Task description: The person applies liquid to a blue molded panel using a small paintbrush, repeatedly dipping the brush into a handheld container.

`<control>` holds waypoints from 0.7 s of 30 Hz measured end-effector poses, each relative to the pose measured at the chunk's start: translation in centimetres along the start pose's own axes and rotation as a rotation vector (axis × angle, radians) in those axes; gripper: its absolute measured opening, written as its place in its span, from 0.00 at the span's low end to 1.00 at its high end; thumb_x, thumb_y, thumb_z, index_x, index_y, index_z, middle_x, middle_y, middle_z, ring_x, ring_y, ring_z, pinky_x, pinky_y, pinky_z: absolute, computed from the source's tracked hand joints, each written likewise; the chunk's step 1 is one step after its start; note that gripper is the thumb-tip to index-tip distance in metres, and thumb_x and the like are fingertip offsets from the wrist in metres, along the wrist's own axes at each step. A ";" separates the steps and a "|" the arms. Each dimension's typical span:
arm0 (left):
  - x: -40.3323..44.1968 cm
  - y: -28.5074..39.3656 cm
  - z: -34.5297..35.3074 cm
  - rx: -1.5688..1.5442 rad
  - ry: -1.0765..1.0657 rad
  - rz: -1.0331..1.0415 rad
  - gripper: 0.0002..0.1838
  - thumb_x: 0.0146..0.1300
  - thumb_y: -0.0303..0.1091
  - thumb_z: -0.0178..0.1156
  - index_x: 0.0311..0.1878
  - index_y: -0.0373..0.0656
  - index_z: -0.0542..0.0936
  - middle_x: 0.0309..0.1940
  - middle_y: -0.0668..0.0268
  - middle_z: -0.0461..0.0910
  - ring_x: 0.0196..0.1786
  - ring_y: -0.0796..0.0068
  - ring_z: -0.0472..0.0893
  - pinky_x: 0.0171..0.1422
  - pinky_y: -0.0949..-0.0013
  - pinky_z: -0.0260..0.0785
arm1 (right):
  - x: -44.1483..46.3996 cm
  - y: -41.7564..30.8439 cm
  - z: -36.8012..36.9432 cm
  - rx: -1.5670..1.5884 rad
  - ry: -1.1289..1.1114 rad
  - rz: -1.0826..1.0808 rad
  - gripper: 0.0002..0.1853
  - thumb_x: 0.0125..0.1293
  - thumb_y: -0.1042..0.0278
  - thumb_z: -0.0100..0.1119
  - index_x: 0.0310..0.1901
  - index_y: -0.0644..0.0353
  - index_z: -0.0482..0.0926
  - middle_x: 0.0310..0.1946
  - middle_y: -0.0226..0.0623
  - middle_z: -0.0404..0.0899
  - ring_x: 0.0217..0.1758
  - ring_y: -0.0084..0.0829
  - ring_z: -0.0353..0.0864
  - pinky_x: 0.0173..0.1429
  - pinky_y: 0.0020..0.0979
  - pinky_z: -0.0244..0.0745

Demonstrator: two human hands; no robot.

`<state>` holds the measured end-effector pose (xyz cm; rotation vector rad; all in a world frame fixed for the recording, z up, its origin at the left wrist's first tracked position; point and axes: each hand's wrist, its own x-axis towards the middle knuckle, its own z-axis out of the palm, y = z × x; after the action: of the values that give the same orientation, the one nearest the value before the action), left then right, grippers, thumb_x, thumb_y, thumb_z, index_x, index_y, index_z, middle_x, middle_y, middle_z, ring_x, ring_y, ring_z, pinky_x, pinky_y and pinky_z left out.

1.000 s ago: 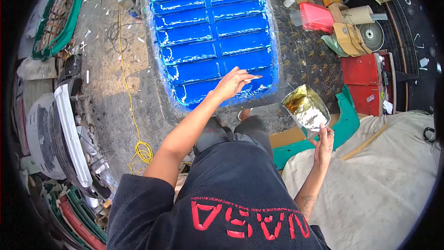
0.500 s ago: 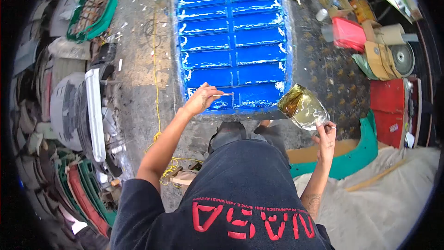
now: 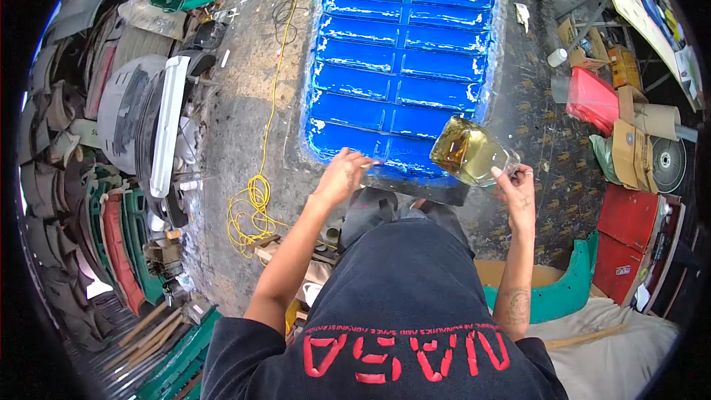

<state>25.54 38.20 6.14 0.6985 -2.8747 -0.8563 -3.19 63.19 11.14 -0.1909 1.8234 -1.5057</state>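
Observation:
A blue ribbed mould (image 3: 353,107) with rows of rectangular recesses lies in front of me, its glossy surface streaked white. My left hand (image 3: 342,178) is closed by its near edge, pinching a slim, pale-handled tool like a small brush (image 3: 370,164). Most of that tool is hidden by the fingers. In my right hand (image 3: 515,191) is a clear plastic container (image 3: 474,154) of yellowish liquid, tilted over the mould's near right corner. The fingers grip its right end.
A yellow cord (image 3: 255,196) runs along the floor at left. Stacked curved panels (image 3: 122,122) line the left side. On the right are a red bucket (image 3: 592,96), cardboard boxes (image 3: 633,155), a red cabinet (image 3: 629,233) and a green curved part (image 3: 555,304).
The view has shifted, so the mould appears further right. My left hand has drawn back to the mould's near edge. The container now overlaps the near right corner more.

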 end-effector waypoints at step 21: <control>5.5 5.3 2.9 -0.999 0.201 -0.452 0.09 0.65 0.30 0.60 0.45 0.44 0.86 0.29 0.67 0.84 0.31 0.83 0.77 0.35 0.76 0.68 | -1.8 2.0 -0.2 -0.182 0.047 -0.051 0.37 0.50 0.56 0.78 0.52 0.68 0.63 0.44 0.47 0.78 0.46 0.31 0.79 0.51 0.30 0.75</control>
<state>17.92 41.15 6.17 1.1534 -1.7353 -1.8911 -1.36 64.98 10.16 -0.2943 2.0075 -1.3884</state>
